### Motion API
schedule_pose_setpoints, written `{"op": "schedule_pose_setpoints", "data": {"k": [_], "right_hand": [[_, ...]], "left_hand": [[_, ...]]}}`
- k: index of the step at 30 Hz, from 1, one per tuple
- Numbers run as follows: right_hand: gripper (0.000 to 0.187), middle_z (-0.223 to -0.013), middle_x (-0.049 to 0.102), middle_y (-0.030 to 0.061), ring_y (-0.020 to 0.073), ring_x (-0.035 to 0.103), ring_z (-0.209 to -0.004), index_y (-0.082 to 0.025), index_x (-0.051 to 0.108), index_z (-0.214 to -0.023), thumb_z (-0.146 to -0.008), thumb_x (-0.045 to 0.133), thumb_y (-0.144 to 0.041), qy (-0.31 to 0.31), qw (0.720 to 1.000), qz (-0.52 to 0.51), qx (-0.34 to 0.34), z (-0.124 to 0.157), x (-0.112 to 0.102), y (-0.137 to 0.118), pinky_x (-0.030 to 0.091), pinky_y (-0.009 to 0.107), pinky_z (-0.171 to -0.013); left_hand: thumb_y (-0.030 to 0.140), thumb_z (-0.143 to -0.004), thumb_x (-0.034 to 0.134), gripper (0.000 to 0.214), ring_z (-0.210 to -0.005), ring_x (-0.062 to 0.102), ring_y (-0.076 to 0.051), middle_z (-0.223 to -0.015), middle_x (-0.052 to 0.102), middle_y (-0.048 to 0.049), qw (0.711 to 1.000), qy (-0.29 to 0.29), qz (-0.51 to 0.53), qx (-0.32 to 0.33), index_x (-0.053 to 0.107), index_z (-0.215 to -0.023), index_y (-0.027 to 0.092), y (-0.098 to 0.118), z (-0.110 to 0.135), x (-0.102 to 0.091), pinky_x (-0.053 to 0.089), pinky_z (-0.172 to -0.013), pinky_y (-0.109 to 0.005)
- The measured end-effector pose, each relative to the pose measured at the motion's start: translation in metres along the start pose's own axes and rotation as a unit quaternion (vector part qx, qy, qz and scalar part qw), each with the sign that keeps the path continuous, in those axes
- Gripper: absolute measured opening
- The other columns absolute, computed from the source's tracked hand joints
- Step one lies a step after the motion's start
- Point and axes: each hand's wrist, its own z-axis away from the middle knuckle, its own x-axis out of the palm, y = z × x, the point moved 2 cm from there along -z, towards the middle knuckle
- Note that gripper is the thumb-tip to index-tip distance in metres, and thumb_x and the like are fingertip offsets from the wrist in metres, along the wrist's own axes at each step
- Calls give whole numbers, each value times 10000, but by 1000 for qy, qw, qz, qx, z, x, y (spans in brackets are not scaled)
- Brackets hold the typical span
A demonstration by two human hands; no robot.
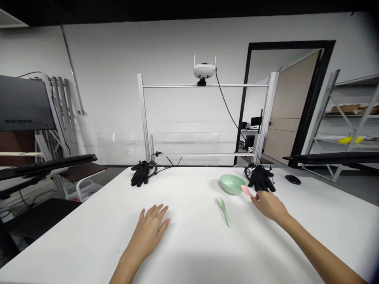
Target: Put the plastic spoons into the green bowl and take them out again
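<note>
While my right hand (268, 206) stretches toward the far side of the white table (183, 244), my fingertips (257, 196) are closed around one end of a pink plastic spoon (247, 191). That end is hidden beneath them, so I cannot tell how firm the hold is. The spoon's free tip sits at or just beside the rim of a pale green bowl (232, 184); this view does not settle which.

Just in front of the bowl, nearer me, lies a green plastic spoon (224, 212). Left of the bowl, my left hand (148, 232) rests open and empty, its fingers spread on the tabletop. A black glove (261, 178) with cables lies just right of the bowl, and a second black glove (140, 173) lies well left of it.

A light pinch on smooth plastic could let the pink spoon slip. With the bowl so close, a careless sideways move could nudge or tip it. From this angle, I cannot see the bowl's whole interior or tell whether anything is in it.
</note>
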Motion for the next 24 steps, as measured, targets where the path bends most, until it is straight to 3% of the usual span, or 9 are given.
{"op": "schedule_pose_setpoints", "data": {"k": [9, 15, 20, 24], "right_hand": [[344, -1054, 728, 208, 331, 695, -975, -138, 754, -942, -889, 519, -384, 4, 1000, -6, 3, -45, -23, -33, 475, 355, -748], [476, -1091, 719, 256, 355, 696, -1016, -78, 739, -1067, -901, 551, -483, -5, 1000, 6, 0, -81, -9, -44, 506, 383, -791], [702, -970, 729, 280, 359, 711, -987, -29, 701, -1137, -950, 414, -642, -33, 999, -2, 12, -103, 7, -46, 517, 426, -821], [683, -945, 734, 270, 340, 724, -974, -22, 677, -1184, -946, 459, -624, -45, 999, -1, 21, -114, 17, -49, 520, 417, -836]], "left_hand": [[489, -1048, 361, 521, -1463, 437, -329, -1544, 545, -80, 1000, -13, -8, -8, 532, -1488, 267, 3, -1, -5, 300, -1194, -617], [474, -1051, 364, 507, -1461, 440, -328, -1546, 543, -79, 1000, -18, -13, -4, 540, -1479, 268, 3, -1, -4, 300, -1193, -615], [478, -1049, 372, 503, -1460, 442, -330, -1542, 548, -80, 1000, -15, -12, -9, 543, -1476, 273, 1, 0, -4, 301, -1195, -613], [475, -1047, 377, 500, -1458, 443, -333, -1537, 554, -80, 1000, -9, -9, -10, 547, -1473, 278, 0, 0, -4, 304, -1192, -621]]}}
